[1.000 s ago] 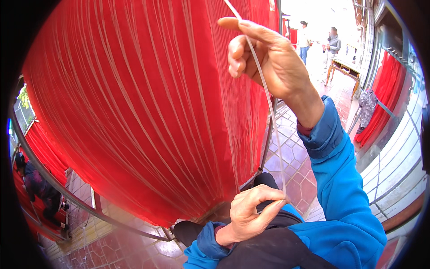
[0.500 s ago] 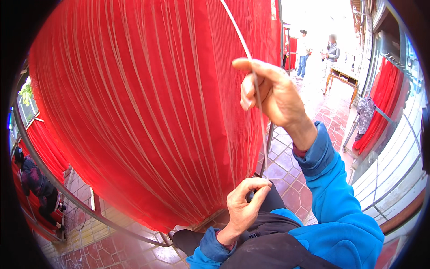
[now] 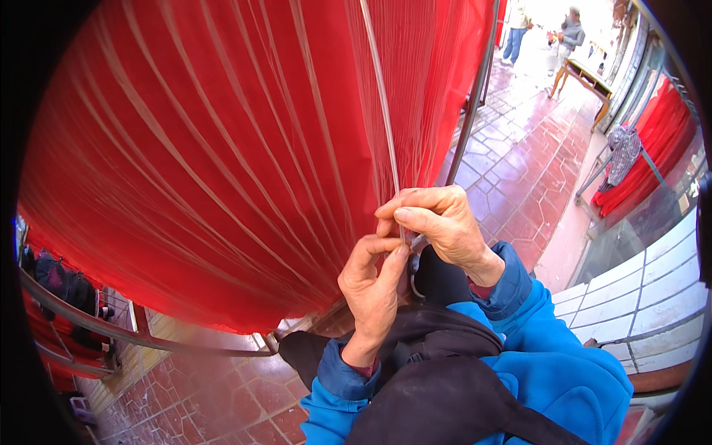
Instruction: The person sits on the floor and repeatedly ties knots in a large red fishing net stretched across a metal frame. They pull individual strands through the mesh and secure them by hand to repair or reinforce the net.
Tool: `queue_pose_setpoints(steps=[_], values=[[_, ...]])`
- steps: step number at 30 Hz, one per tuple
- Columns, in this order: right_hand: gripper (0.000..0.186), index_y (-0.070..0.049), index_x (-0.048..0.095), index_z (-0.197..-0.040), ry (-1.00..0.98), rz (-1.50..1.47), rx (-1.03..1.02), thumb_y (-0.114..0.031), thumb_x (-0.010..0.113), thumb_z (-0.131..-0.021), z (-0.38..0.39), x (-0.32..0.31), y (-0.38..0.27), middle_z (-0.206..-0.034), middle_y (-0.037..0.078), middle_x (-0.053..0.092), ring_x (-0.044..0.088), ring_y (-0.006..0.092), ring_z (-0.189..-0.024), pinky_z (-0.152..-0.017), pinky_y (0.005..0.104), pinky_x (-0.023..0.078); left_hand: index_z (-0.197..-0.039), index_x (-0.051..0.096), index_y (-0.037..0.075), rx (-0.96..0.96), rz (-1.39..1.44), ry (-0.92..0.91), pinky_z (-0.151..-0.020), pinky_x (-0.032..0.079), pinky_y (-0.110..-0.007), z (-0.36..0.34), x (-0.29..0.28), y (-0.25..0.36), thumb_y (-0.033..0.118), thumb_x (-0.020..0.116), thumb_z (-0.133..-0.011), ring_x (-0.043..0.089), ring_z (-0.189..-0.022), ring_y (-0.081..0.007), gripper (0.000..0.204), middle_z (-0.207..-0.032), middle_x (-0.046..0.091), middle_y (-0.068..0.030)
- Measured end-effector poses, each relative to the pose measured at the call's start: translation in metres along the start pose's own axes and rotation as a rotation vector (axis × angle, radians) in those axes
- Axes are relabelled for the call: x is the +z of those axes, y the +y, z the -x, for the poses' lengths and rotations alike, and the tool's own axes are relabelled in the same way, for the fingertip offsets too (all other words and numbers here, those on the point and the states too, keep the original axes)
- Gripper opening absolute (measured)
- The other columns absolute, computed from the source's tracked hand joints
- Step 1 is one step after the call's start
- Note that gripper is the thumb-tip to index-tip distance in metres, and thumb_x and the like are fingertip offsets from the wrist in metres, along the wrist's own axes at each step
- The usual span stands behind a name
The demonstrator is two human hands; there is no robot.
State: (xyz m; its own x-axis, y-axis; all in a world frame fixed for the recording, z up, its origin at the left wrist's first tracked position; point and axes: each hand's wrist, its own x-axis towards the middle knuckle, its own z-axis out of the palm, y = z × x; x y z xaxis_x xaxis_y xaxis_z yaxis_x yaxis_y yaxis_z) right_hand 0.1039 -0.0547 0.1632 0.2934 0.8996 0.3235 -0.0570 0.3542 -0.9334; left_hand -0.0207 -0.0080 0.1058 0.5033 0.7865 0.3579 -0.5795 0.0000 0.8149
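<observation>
A pale bundle of threads (image 3: 382,104) runs down from the top of the view to both my hands. My left hand (image 3: 374,285) pinches its lower end between thumb and forefinger. Just above and to the right, my right hand (image 3: 437,226) is closed on the same bundle, thumb against fingertips. The two hands nearly touch. Behind them hangs a wide red cloth (image 3: 215,170), with many other thin pale threads (image 3: 315,89) fanned out over its face and drawn together toward the bottom. The bundle's tail below my left fingertips is hard to see.
A dark metal frame (image 3: 163,341) curves below the cloth, and a metal post (image 3: 475,96) stands along its right edge. Farther off are a wooden table (image 3: 589,81), a standing person (image 3: 569,37) and more red cloth (image 3: 653,148) by the wall. Someone in dark clothes is at far left.
My right hand has come down the thread bundle from high up to just above my left hand, its fingers now closing on it. The view has shifted, bringing the cloth closer.
</observation>
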Motion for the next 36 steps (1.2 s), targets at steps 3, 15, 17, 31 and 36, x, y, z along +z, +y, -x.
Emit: queue_pose_setpoints(steps=[3, 15, 17, 31, 36], values=[[0.017, 0.006, 0.07, -0.093, 0.048, 0.056, -0.034, -0.007, 0.061, -0.085, 0.003, -0.006, 0.012, -0.089, 0.015, 0.067, 0.063, 0.0172, -0.08, -0.067, 0.0263, 0.051, -0.094, 0.061, -0.003, -0.007, 0.038, -0.001, -0.085, 0.046, -0.025, -0.005, -0.001, -0.005, -0.006, 0.062, -0.086, 0.058, -0.09, -0.0122, 0.009, -0.095, 0.062, -0.0057], [0.017, 0.002, 0.067, -0.092, 0.031, -0.18, -0.085, -0.009, 0.054, -0.091, 0.0, -0.026, 0.029, -0.087, 0.014, 0.067, 0.064, 0.0215, -0.083, -0.075, 0.0323, 0.052, -0.09, 0.058, 0.002, 0.057, 0.074, 0.075, -0.086, 0.047, -0.033, -0.017, -0.003, -0.006, 0.003, 0.06, -0.087, 0.061, -0.087, -0.019, 0.004, -0.094, 0.065, -0.012], [0.018, -0.001, 0.063, -0.092, -0.012, -0.515, -0.053, -0.013, 0.05, -0.093, -0.003, -0.035, 0.034, -0.082, 0.015, 0.067, 0.065, 0.0259, -0.084, -0.082, 0.0397, 0.052, -0.094, 0.055, 0.003, 0.086, 0.058, 0.12, -0.087, 0.047, -0.036, -0.018, -0.007, -0.005, 0.006, 0.059, -0.089, 0.06, -0.086, -0.0207, 0.006, -0.09, 0.065, -0.0131], [0.015, 0.003, 0.06, -0.096, 0.286, -0.152, 0.123, -0.007, 0.061, -0.084, 0.026, -0.129, 0.114, -0.06, 0.002, 0.047, 0.045, 0.0119, -0.052, -0.062, 0.0339, 0.05, -0.095, 0.059, 0.0, -0.07, -0.058, 0.304, -0.054, 0.042, -0.024, 0.0, -0.107, -0.036, -0.002, 0.058, -0.087, 0.04, -0.051, -0.006, 0.008, -0.061, 0.047, 0.002], [0.014, 0.002, 0.061, -0.098, 0.465, -0.142, 0.129, -0.005, 0.059, -0.086, 0.027, -0.18, 0.128, -0.06, 0.0, 0.043, 0.04, 0.0105, -0.05, -0.056, 0.0315, 0.047, -0.093, 0.06, 0.003, -0.015, -0.203, 0.452, -0.049, 0.034, -0.022, 0.015, -0.166, -0.037, 0.005, 0.057, -0.091, 0.031, -0.048, -0.0036, 0.005, -0.058, 0.041, 0.0043]])
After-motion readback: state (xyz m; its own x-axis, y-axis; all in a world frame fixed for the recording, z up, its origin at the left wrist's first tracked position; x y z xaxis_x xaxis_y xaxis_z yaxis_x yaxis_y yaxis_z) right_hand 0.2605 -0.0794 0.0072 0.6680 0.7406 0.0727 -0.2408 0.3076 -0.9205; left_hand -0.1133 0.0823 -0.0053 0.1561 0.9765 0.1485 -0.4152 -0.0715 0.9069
